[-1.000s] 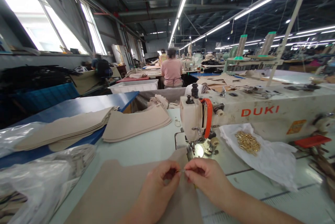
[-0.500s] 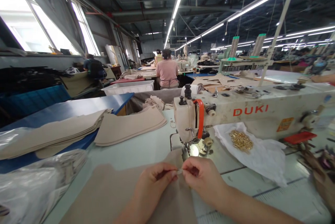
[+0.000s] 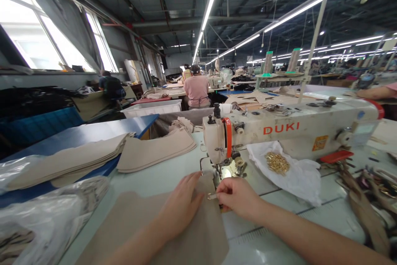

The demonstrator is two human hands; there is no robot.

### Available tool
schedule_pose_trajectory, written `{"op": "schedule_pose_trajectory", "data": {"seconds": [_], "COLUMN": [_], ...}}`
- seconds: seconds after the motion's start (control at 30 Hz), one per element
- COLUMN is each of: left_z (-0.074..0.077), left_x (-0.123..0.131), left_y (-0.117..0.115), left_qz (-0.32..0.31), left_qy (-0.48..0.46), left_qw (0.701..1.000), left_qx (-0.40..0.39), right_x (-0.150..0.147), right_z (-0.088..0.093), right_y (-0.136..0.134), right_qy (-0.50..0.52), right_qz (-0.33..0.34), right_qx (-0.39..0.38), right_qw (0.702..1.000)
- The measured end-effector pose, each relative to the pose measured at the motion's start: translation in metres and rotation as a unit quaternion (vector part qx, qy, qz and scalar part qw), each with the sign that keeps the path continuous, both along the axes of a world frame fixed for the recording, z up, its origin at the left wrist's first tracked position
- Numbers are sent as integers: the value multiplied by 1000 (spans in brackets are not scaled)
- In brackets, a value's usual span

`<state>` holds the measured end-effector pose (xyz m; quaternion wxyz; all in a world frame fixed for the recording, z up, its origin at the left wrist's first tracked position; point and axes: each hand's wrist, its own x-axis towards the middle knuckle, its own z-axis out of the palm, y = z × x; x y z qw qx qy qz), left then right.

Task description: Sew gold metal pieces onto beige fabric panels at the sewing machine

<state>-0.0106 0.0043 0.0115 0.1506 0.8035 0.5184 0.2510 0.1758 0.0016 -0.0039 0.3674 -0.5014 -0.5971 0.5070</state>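
My left hand (image 3: pixel 182 201) lies flat, fingers stretched out, on a large taupe fabric panel (image 3: pixel 136 227) in front of the sewing machine (image 3: pixel 245 130). The upper edge of that panel is close to the needle area. Between thumb and fingers, my right hand (image 3: pixel 237 194) pinches a small tab with a metal ring (image 3: pixel 212 196), its ring end pointing left over the panel's right edge. My fingers hide the rest of the tab. A lamp lights the needle area just behind my right hand.
Gold metal rings (image 3: pixel 277 163) are heaped on a white plastic bag (image 3: pixel 305 184) under the machine arm. Stacked fabric pieces (image 3: pixel 158 151) lie left of the machine, near clear plastic wrapping (image 3: pixel 65 211). Straps (image 3: pixel 362 211) lie at right. A co-worker (image 3: pixel 197 89) sits ahead.
My hands have parted: both held the small tab before. My left hand has let go and now lies flat on the panel; the right keeps the tab. The view has turned slightly right.
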Motion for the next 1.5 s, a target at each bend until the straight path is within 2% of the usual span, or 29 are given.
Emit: {"op": "schedule_pose_trajectory", "data": {"seconds": [0.07,0.17,0.37,0.5,0.6,0.73,0.83,1.13,1.3,1.4,1.5], "left_z": [-6,-13,-21,-25,-23,-11,-6,-14,-12,-10,-10], "left_x": [-1,-2,-3,-6,-4,6,14,23,24,24,23], "left_y": [2,-3,-24,-28,-26,-21,-16,-5,-2,-2,0], "left_qz": [-31,-39,-31,-28,-41,-99,-115,-117,-122,-123,-135], "left_qy": [48,75,77,64,58,78,98,88,109,110,104], "left_qw": [997,995,995,995,993,985,980,974,972,972,972], "left_qx": [48,56,60,75,98,119,128,170,167,168,159], "right_x": [3,6,-3,-8,-8,-8,-8,-6,-4,4,21], "right_z": [4,9,11,13,15,21,27,31,26,23,19], "right_y": [1,3,13,19,21,23,23,32,33,21,-1], "right_qy": [-7,-18,-34,-52,-66,-81,-98,-168,-242,-298,-345], "right_qz": [-1,1,25,49,55,59,67,96,103,89,98], "right_qx": [-13,-34,-74,-86,-93,-104,-111,-133,-58,47,155], "right_qw": [1000,999,996,994,992,989,987,972,963,949,920]}}
